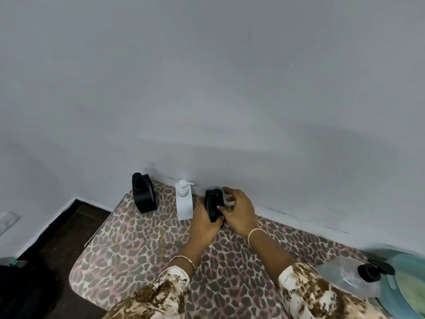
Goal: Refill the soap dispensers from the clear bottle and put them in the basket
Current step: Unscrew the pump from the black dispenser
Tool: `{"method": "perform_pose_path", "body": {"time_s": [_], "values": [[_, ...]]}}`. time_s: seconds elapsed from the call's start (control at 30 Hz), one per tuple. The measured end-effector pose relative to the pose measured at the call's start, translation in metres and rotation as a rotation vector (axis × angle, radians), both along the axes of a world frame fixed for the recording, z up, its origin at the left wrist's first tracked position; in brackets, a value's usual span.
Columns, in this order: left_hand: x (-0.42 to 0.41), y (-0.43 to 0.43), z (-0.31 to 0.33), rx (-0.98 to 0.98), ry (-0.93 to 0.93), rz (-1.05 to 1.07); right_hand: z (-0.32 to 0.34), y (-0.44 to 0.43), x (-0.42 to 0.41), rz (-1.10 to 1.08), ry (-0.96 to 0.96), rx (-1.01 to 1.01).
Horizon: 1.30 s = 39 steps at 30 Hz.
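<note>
Three soap dispensers stand along the wall at the far edge of the table. A black dispenser (143, 192) is on the left and a white dispenser (184, 200) with a white pump stands in the middle. My left hand (204, 223) grips the second black dispenser (213, 202) around its lower body. My right hand (239, 211) touches the same dispenser from the right, thumb on its top and fingers spread. The clear bottle (349, 276) with a black cap lies at the near right. A teal basket (407, 286) sits behind it at the right edge.
The table wears a leopard-print cloth (138, 249). A grey wall rises directly behind the dispensers. Dark floor (57, 226) shows to the left of the table, and a dark object fills the bottom left corner.
</note>
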<state>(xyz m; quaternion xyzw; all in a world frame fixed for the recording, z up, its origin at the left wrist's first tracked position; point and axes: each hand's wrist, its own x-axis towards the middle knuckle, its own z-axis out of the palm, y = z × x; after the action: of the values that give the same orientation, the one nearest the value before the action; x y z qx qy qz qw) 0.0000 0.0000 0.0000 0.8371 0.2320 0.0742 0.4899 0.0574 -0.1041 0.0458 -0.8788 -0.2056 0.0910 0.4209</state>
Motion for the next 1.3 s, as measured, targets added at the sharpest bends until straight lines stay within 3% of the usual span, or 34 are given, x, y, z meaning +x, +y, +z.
{"method": "perform_pose_path", "body": {"time_s": [0.23,0.73,1.03,1.3], "values": [[0.014,0.001,-0.012,-0.065,0.085,0.091,-0.008,0.018,0.014,0.010,0.002,-0.069],[0.016,-0.004,-0.006,-0.044,0.134,0.075,-0.021,0.024,0.018,0.026,-0.070,-0.256],[-0.005,-0.023,0.005,-0.078,0.195,-0.050,-0.011,-0.008,0.000,0.043,-0.086,-0.268],[-0.036,-0.031,0.013,-0.164,0.269,-0.266,0.008,-0.060,-0.026,0.202,-0.054,-0.251]]}}
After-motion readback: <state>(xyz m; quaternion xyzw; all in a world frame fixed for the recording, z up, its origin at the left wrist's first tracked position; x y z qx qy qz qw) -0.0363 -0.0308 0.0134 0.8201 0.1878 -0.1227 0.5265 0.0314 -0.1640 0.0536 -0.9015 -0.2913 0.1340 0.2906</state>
